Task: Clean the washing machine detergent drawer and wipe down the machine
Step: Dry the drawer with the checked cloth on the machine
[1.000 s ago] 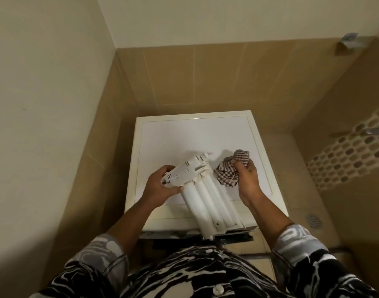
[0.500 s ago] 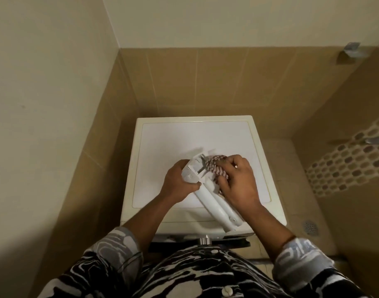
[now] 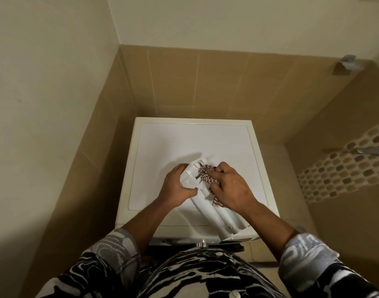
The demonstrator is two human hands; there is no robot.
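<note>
Roughly midway, by my judgement: the washing machine [image 3: 195, 143] serves as the bench, and nothing shows whether its white top has been wiped, so the wipe-down of the machine looks yet to be done. Out of its slot, the detergent drawer [image 3: 212, 211] lies slantwise on that top, its near end jutting past the front edge. Its long white channels face up, and whether any residue or liquid sits in its compartments cannot be told from here. The left grip [image 3: 175, 188] is curled round the drawer's far end, steadying it. The right grip [image 3: 231, 190] holds a bunched checked cloth [image 3: 206, 175] pressed against that same end, so the drawer cleaning seems under way.
</note>
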